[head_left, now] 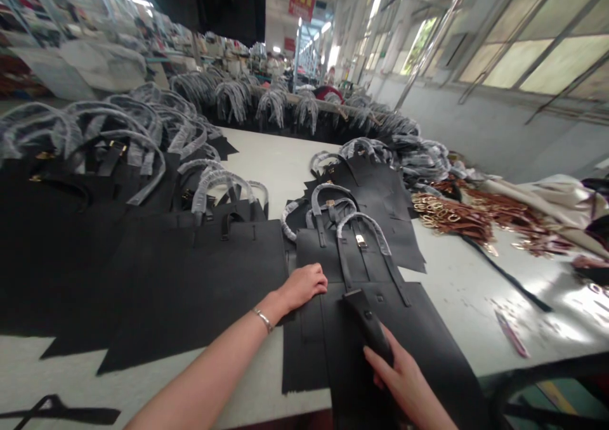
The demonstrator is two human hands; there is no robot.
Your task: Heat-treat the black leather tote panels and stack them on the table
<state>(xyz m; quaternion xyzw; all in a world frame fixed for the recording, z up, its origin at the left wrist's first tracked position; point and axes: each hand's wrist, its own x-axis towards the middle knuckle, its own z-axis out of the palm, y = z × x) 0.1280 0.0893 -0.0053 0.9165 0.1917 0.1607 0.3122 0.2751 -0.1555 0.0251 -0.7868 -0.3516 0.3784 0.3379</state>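
At left, black bag panels (200, 278) lie overlapped on the table (280, 157), plastic-wrapped handles facing away, perhaps so each lifts off easily. The left hand (304, 285) rests curled on the left part of the black bag (423, 341), probably steadying it; whether its fingers pinch anything, I cannot tell. Over that bag, just below its handle, is the clipper (367, 322), its head pointing away and leftward, long axis slanting from near right to far left. The right hand (402, 370) wraps its body, seemingly for aim. Farther right lie brown straps (459, 217).
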